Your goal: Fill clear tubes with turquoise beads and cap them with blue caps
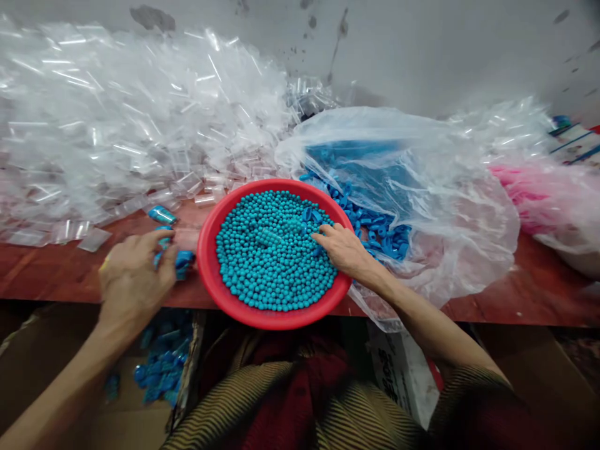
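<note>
A red plastic basin full of turquoise beads sits at the table's front edge. My right hand is over its right side, fingers curled together around a small blue cap that shows partly beneath them. Other blue caps lie on the beads just beyond those fingertips. A clear tube filled with beads rests on the heap. Left of the basin, my left hand is blurred, with thumb and forefinger apart beside small filled tubes with blue caps. Another filled tube lies just beyond them.
Clear empty tubes are heaped across the back left. A transparent bag spills blue caps right of the basin. Pink pieces lie farther right. Below the table, a cardboard box holds blue-capped tubes.
</note>
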`<state>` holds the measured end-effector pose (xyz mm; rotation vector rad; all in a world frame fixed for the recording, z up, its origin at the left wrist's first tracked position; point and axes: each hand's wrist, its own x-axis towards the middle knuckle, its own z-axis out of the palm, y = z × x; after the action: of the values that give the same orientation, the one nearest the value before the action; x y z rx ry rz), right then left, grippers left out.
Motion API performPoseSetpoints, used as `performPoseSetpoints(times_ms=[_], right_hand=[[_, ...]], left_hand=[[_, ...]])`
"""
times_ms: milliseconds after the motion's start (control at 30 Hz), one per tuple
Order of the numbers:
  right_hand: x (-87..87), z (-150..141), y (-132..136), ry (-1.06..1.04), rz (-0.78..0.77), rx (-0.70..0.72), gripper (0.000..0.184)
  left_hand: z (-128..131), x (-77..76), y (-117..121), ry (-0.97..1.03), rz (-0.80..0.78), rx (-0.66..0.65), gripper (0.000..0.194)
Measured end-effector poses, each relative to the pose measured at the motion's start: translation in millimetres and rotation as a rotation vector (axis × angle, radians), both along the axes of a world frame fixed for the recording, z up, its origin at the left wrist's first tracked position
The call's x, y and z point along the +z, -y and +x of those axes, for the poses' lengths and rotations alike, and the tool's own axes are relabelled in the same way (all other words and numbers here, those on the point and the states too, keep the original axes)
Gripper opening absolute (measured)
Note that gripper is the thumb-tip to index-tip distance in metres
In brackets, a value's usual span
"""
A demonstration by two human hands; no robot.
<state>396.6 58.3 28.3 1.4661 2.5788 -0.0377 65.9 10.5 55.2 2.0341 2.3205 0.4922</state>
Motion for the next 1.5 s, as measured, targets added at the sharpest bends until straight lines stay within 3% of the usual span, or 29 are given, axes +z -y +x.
performPoseSetpoints(times_ms=[133, 267, 367, 467, 600, 667, 867, 1000, 1100, 1200, 1333, 1500], right_hand=[[7.0, 7.2, -6.9, 0.047, 0.003, -0.029, 0.034], [18.7, 5.5, -7.0, 0.070, 0.007, -0.160, 0.032], [14.3, -7.8, -1.6, 0.126, -0.042, -0.277, 0.036], [1.7, -25.3, 6.1, 0.121, -0.034, -0.304, 0.041], [-7.5, -38.0, 15.0, 0.071, -0.028, -0.205, 0.031], [-7.6, -39.2, 15.1, 0.050, -0.037, -0.192, 0.032], [-7.7, -36.0, 1.3, 0.066, -0.048, -0.326, 0.039], [-9.7, -28.6, 3.2, 0.087, -0.016, -0.268, 0.021], [-12.7, -25.5, 8.2, 0.073, -0.015, -0.178, 0.020], [-16.2, -24.5, 9.6, 0.011, -0.083, -0.124, 0.024], [-13.6, -17.3, 3.4, -0.137, -0.167, -0.202, 0.024], [-6.7, -12.2, -5.2, -0.366, -0.128, -0.310, 0.028]], left_hand=[[48.2, -8.6, -29.1, -0.094, -0.334, -0.121, 0.041], [84.1, -30.0, -63.9, -0.149, -0.441, -0.253, 0.048], [97.6, -41.9, -76.6, -0.050, -0.530, -0.241, 0.051], [108.5, -45.0, -76.7, 0.011, -0.509, -0.160, 0.052], [120.4, -46.3, -70.9, 0.062, -0.475, -0.138, 0.048], [123.6, -50.2, -69.4, 0.126, -0.426, -0.160, 0.044], [131.4, -64.4, -73.1, 0.413, -0.299, -0.237, 0.039], [139.7, -70.1, -77.1, 0.453, -0.288, -0.352, 0.024], [146.3, -74.7, -77.7, 0.400, -0.250, -0.433, 0.024], [150.5, -76.3, -78.1, 0.369, -0.247, -0.487, 0.025], [144.8, -74.6, -81.0, 0.418, -0.301, -0.459, 0.018], [128.1, -71.5, -76.3, 0.776, -0.377, -0.490, 0.013]])
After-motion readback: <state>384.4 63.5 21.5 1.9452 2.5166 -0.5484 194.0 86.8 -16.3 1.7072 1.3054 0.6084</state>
